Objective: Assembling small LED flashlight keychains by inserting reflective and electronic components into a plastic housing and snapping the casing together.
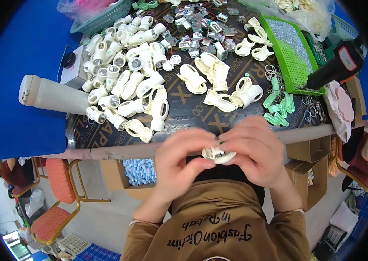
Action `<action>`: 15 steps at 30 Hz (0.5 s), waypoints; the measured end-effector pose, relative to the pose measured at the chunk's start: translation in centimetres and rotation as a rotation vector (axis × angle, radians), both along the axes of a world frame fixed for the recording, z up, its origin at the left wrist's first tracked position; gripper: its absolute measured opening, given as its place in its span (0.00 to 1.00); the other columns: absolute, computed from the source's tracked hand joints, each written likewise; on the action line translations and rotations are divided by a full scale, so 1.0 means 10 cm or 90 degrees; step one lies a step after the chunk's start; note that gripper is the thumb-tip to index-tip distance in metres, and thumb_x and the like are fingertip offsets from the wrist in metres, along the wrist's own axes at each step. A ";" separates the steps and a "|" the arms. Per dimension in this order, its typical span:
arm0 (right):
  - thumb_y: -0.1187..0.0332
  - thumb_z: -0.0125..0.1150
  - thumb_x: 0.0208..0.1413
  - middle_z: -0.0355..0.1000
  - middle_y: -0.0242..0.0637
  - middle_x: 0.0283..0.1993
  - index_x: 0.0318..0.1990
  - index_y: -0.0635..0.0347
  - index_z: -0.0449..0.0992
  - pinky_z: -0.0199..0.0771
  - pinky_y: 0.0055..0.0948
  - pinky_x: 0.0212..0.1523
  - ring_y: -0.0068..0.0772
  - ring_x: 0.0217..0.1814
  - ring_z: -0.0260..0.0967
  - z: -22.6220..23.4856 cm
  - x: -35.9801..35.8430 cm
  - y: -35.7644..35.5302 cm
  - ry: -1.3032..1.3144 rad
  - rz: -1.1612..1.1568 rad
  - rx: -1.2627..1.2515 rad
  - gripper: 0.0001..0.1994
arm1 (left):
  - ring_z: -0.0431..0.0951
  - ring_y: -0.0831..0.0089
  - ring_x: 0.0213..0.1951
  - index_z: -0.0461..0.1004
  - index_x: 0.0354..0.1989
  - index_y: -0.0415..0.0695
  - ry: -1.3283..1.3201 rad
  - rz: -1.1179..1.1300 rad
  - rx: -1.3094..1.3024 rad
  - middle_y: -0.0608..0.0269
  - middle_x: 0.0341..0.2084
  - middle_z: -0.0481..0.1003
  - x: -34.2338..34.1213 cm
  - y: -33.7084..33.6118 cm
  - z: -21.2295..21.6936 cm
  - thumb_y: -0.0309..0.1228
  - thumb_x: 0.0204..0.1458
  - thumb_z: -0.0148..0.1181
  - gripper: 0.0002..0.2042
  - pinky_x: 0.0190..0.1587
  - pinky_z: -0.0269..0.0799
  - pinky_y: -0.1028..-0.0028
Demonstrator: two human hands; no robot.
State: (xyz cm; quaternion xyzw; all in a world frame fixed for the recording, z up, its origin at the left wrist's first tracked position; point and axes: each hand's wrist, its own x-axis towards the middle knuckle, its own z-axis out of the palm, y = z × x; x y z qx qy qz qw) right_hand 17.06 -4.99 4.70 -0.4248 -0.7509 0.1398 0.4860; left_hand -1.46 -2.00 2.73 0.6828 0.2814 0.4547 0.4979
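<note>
Between my two hands, just off the table's near edge, is a cream plastic flashlight shell part (pixel 217 155), with small dark and green details along its upper side. My left hand (pixel 183 158) pinches its left end between thumb and fingers, slightly smeared by motion. My right hand (pixel 253 150) has thumb and fingers closed on its right end. Beyond the hands lie loose cream shell halves (pixel 221 101). To their right is a cluster of mint-green plastic pieces (pixel 279 106). Farther back are small lamp modules (pixel 205 37) with wires and reflectors.
At left, many white flashlights (pixel 127 82) are piled beside a white bottle (pixel 53 95) lying down and a grey box (pixel 73 69). At right, a black power screwdriver (pixel 338 64) rests by a green tray (pixel 286 65) of screws. Metal rings (pixel 312 108) lie near the right edge.
</note>
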 end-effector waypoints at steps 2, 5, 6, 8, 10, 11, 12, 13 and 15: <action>0.69 0.66 0.35 0.71 0.32 0.37 0.32 0.54 0.76 0.64 0.34 0.42 0.37 0.41 0.67 0.03 0.06 -0.01 -0.021 0.076 -0.026 0.12 | 0.72 0.76 0.36 0.65 0.48 0.37 -0.213 -0.136 -0.333 0.64 0.33 0.71 0.02 0.03 -0.06 0.42 0.49 0.58 0.24 0.40 0.68 0.76; 0.69 0.66 0.33 0.68 0.30 0.42 0.32 0.49 0.78 0.63 0.36 0.46 0.38 0.47 0.64 0.00 0.08 -0.01 -0.053 0.097 -0.007 0.13 | 0.70 0.81 0.32 0.61 0.51 0.39 -0.178 -0.375 -0.597 0.64 0.32 0.70 -0.01 0.10 -0.12 0.53 0.55 0.46 0.28 0.32 0.66 0.81; 0.69 0.67 0.33 0.66 0.30 0.45 0.33 0.46 0.79 0.61 0.38 0.48 0.40 0.51 0.62 -0.03 0.09 0.00 -0.088 0.100 0.017 0.14 | 0.70 0.81 0.31 0.62 0.51 0.39 -0.165 -0.457 -0.667 0.64 0.32 0.70 -0.02 0.11 -0.14 0.51 0.55 0.47 0.26 0.31 0.65 0.82; 0.69 0.66 0.33 0.66 0.31 0.45 0.34 0.46 0.79 0.62 0.38 0.48 0.41 0.51 0.62 -0.07 0.09 0.02 -0.104 0.071 0.050 0.14 | 0.70 0.81 0.28 0.62 0.50 0.40 -0.169 -0.484 -0.632 0.64 0.31 0.71 0.01 0.10 -0.11 0.48 0.57 0.46 0.23 0.27 0.65 0.82; 0.72 0.66 0.33 0.65 0.36 0.46 0.36 0.50 0.78 0.62 0.39 0.49 0.43 0.51 0.61 -0.01 0.10 0.01 -0.075 0.035 0.032 0.16 | 0.70 0.81 0.25 0.62 0.51 0.40 -0.168 -0.418 -0.623 0.62 0.30 0.71 -0.02 0.10 -0.09 0.45 0.57 0.46 0.22 0.25 0.63 0.83; 0.74 0.64 0.33 0.65 0.38 0.46 0.37 0.53 0.78 0.62 0.38 0.49 0.43 0.50 0.62 -0.06 0.11 0.00 0.019 -0.006 0.009 0.17 | 0.72 0.78 0.25 0.60 0.51 0.40 -0.259 -0.462 -0.625 0.58 0.32 0.71 -0.03 0.14 -0.15 0.41 0.58 0.47 0.19 0.22 0.66 0.81; 0.76 0.63 0.34 0.65 0.39 0.46 0.38 0.56 0.77 0.63 0.37 0.49 0.42 0.49 0.63 -0.12 0.14 -0.01 0.110 -0.051 -0.015 0.17 | 0.72 0.78 0.25 0.60 0.51 0.40 -0.260 -0.463 -0.626 0.58 0.32 0.71 -0.02 0.13 -0.12 0.41 0.58 0.47 0.19 0.22 0.66 0.81; 0.77 0.61 0.36 0.65 0.41 0.45 0.40 0.61 0.75 0.65 0.33 0.47 0.40 0.48 0.64 -0.16 0.21 -0.03 0.131 -0.103 -0.052 0.17 | 0.74 0.72 0.24 0.59 0.51 0.38 -0.235 -0.400 -0.621 0.51 0.33 0.71 0.00 0.13 -0.07 0.39 0.57 0.48 0.19 0.19 0.68 0.80; 0.79 0.58 0.40 0.67 0.40 0.42 0.41 0.63 0.74 0.66 0.27 0.44 0.33 0.43 0.66 -0.18 0.24 0.02 0.117 -0.135 -0.055 0.16 | 0.76 0.64 0.24 0.58 0.49 0.36 -0.236 -0.309 -0.615 0.41 0.35 0.70 0.04 0.10 -0.03 0.30 0.55 0.46 0.16 0.16 0.72 0.77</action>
